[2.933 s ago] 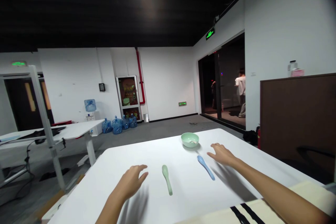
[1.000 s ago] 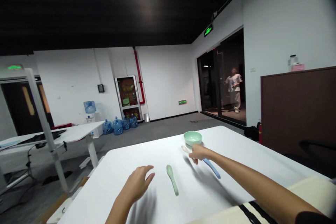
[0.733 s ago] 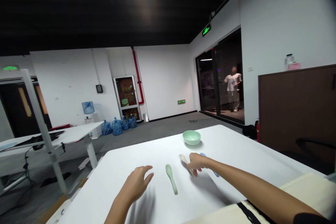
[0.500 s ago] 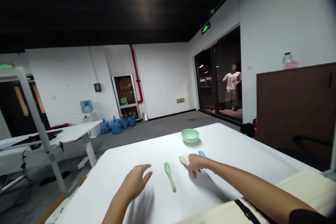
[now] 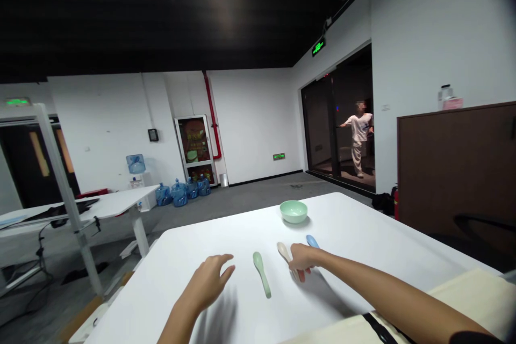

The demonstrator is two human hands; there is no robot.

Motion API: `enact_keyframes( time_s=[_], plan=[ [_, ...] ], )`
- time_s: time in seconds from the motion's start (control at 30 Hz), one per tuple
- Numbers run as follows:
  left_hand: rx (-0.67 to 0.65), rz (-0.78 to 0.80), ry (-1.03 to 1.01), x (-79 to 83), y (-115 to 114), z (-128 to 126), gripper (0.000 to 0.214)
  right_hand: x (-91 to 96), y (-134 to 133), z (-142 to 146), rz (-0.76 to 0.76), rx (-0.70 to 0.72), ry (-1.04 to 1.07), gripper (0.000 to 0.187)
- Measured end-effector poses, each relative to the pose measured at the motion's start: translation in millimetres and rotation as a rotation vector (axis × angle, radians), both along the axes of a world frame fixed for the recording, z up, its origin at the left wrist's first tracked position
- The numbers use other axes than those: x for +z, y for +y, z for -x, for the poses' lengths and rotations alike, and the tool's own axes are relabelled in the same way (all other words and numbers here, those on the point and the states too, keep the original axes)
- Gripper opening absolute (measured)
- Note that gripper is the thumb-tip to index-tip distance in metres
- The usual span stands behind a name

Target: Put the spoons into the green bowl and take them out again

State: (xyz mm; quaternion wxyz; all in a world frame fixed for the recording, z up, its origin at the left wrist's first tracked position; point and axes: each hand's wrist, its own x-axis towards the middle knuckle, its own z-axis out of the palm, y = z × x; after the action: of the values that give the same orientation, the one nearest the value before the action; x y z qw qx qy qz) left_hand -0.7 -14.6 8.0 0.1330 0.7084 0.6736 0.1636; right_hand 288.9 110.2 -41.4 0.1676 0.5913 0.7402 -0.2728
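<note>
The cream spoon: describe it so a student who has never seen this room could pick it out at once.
On the white table, find the green bowl. Below it lie three spoons; the cream spoon is the middle one, between the green spoon and the blue spoon, its handle under the right hand.

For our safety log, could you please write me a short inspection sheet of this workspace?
Surface: white table, no damage visible.
Job's things: pale green bowl, green spoon, beige spoon, blue spoon, its handle hidden.
Clutter: cream fabric with a black stripe at the near edge.
Hands: right hand over the beige spoon, grip unclear; left hand open beside the green spoon.
Cables: black cable by the neighbouring desk.
Surroundings: person beyond a glass doorway; blue water bottles on the floor.
</note>
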Motion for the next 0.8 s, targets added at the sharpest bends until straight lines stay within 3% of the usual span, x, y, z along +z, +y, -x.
enact_keyframes(
  time_s=[0.2,0.5,0.6,0.73,0.8],
  plan=[
    [-0.003,-0.009,-0.005,-1.7,0.6,1.8,0.053,2.2,-4.5,1.7,0.002,-0.012,0.018,0.052],
    [-0.007,-0.010,0.001,-2.8,0.6,2.8,0.052,-15.7,11.3,0.0,-0.031,0.012,0.030,0.067],
    [-0.011,-0.014,0.006,-4.9,2.1,5.8,0.049,-11.8,14.2,4.2,-0.112,-0.016,0.034,0.071],
    [-0.016,-0.031,0.008,-6.6,4.9,9.3,0.048,-0.4,14.5,23.9,-0.351,-0.040,0.052,0.071],
    [-0.014,-0.038,0.008,-7.5,6.2,10.5,0.048,4.2,12.0,40.2,-0.354,-0.002,0.063,0.071]
  ],
)
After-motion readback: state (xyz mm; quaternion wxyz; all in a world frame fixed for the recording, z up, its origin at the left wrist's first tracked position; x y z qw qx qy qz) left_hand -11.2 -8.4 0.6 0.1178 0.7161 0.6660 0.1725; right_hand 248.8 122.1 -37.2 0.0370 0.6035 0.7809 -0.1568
